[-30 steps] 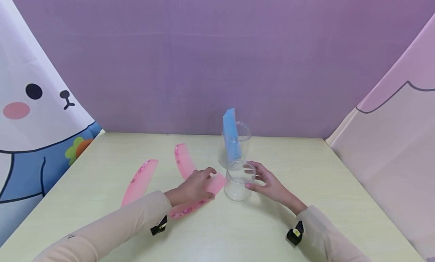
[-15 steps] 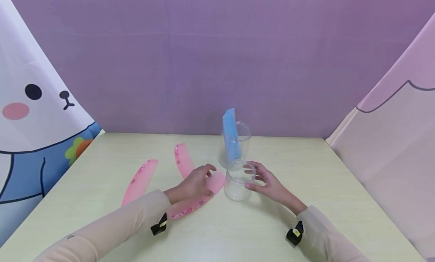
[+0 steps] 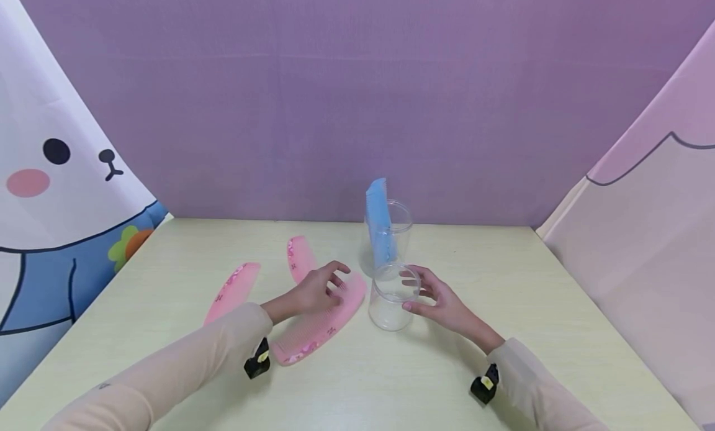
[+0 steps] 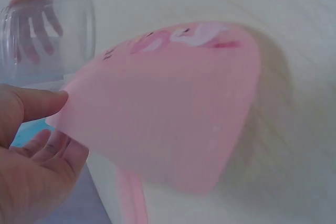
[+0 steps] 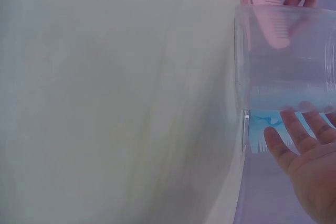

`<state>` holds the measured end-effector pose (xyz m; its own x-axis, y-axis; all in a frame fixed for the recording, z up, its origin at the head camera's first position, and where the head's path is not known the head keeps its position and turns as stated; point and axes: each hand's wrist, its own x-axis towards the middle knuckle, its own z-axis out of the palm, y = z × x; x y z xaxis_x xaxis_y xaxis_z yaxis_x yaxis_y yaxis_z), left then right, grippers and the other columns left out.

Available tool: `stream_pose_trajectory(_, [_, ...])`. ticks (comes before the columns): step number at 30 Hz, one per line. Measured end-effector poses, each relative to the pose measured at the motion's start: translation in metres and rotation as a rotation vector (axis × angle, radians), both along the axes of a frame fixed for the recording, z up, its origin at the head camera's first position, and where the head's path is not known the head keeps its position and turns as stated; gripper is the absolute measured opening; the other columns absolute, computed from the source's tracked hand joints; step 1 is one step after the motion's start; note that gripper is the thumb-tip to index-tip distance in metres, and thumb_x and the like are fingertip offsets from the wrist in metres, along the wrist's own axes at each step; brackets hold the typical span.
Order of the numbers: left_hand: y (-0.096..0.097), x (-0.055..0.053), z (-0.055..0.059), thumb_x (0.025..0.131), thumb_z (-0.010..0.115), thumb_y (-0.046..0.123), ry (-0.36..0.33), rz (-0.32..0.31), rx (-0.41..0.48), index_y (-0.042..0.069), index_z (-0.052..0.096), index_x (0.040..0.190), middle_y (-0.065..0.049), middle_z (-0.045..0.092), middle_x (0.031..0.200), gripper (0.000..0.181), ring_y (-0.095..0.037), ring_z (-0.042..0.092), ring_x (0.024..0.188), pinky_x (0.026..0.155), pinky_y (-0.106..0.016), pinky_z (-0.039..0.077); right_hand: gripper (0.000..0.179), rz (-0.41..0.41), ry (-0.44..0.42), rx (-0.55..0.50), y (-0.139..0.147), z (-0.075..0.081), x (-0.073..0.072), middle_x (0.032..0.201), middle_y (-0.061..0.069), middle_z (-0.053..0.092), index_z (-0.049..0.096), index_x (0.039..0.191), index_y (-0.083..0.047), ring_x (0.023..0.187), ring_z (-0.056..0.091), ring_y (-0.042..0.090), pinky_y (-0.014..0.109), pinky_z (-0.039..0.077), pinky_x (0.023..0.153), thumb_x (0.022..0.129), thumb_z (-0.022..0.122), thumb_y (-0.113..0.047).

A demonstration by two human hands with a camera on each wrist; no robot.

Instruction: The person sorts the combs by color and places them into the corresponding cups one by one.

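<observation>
Left hand (image 3: 318, 289) is pinching a pink comb (image 3: 324, 335) at the tabletop's (image 3: 519, 294) middle; two more pink combs (image 3: 231, 288) (image 3: 301, 257) are lying toward its far left corner. Near the far edge, a clear rear cup (image 3: 402, 232) is containing a blue comb (image 3: 378, 210); right hand (image 3: 444, 302) is holding a clear front cup (image 3: 386, 313) before it.

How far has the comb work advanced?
Looks done: the blue plastic comb stands in the rear clear plastic cup.
In hand: the left hand pinches a curved pink comb.
Apparently left: two other pink combs lie on the pale table; the nearer clear plastic cup holds none yet.
</observation>
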<state>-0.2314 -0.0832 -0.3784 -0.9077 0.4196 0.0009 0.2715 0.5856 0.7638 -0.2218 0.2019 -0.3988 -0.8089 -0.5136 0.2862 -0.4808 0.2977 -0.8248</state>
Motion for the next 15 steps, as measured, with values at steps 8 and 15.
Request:
stream_pose_trajectory(8, [-0.008,-0.004,0.013,0.078,0.065,-0.002,-0.003,-0.025,0.043,0.005,0.049,0.119,-0.011,0.062,0.094,0.045,-0.016,0.063,0.071,0.066,-0.027,0.054,0.063,0.005,0.004,-0.004,0.001,0.000,0.000,0.134,0.023,0.043,0.033,0.137,-0.004,0.121,0.047,0.034,0.025,0.043,0.096,0.083,0.065,-0.010])
stream_pose_trajectory(15, [-0.013,-0.007,0.024,0.078,0.062,-0.004,-0.010,-0.050,0.157,0.001,0.052,0.116,-0.016,0.061,0.096,0.039,-0.022,0.066,0.068,0.058,-0.030,0.056,0.062,0.002,-0.013,0.005,0.000,0.001,0.001,0.135,0.018,0.044,0.034,0.137,-0.011,0.122,0.047,0.033,0.025,0.042,0.097,0.083,0.066,-0.012])
